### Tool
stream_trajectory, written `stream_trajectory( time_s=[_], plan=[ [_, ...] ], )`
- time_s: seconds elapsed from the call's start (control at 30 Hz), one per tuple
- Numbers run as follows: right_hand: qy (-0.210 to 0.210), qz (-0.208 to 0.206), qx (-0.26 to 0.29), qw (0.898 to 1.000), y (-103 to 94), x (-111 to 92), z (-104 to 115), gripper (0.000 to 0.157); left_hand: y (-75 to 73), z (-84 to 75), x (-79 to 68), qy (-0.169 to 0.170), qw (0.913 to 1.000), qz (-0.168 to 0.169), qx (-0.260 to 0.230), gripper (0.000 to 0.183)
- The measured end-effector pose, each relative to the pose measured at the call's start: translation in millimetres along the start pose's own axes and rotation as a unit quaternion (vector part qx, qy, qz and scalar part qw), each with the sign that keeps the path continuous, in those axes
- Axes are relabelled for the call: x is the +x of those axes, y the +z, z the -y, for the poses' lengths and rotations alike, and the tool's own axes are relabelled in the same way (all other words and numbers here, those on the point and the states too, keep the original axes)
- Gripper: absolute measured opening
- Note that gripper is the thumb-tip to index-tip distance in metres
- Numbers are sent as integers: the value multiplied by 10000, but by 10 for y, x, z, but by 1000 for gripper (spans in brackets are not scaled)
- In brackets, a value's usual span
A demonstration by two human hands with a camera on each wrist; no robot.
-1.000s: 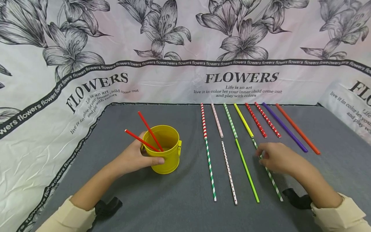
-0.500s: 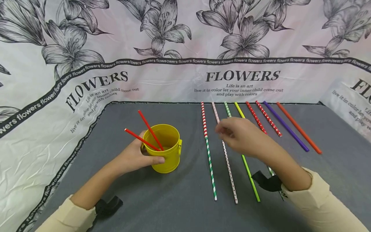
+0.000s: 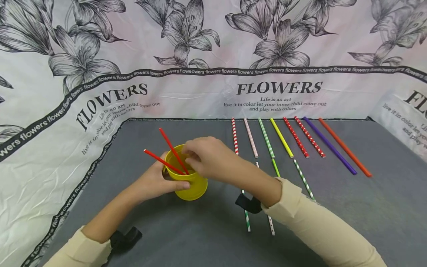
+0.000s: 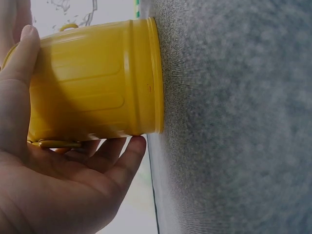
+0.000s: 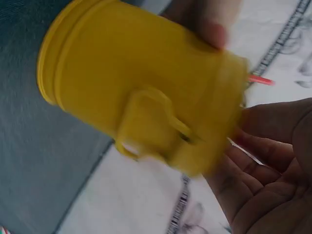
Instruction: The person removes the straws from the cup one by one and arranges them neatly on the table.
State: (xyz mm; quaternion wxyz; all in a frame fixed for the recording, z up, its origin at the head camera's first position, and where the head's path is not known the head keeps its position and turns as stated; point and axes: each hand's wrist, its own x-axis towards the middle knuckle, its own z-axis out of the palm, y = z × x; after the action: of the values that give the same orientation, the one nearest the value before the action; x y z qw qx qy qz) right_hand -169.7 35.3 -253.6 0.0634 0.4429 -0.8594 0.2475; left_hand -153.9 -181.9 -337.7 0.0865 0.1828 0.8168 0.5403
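My left hand holds a yellow bucket from its left side, thumb across the front and fingers curled around the far side. The bucket stands upright on the grey tabletop. Two plain red straws lean inside it, their upper ends sticking out to the left. My right hand is over the bucket's right rim, fingers loosely bent and the tips reaching into the mouth. No object shows in it, and its fingertips are partly hidden. In the right wrist view the bucket's side handle faces the camera.
Straws lie in two rows on the right: a pink one, a yellow one, a purple one, an orange one and several patterned ones. My right forearm covers parts of the front row. A flower-printed cloth stands behind.
My right hand has moved left from the front-row green-striped straw, across the other straws, to the bucket's mouth. My left hand and the bucket have stayed in place.
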Motion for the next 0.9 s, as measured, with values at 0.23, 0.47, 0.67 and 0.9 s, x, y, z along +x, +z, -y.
stream_trajectory(
  time_s=[0.23,0.47,0.67,0.9],
  plan=[
    [659,911,186,9935,229,296,17,6,-16,5,-19,41,10000,82,-18,71],
    [796,1001,230,9915,253,333,32,3,-25,6,-3,159,9998,142,-22,74],
    [852,1096,211,9901,254,357,44,4,-23,6,-10,158,9998,141,-12,71],
    [903,926,400,9908,255,330,42,4,-23,6,-4,197,9997,139,-11,67]
  ],
)
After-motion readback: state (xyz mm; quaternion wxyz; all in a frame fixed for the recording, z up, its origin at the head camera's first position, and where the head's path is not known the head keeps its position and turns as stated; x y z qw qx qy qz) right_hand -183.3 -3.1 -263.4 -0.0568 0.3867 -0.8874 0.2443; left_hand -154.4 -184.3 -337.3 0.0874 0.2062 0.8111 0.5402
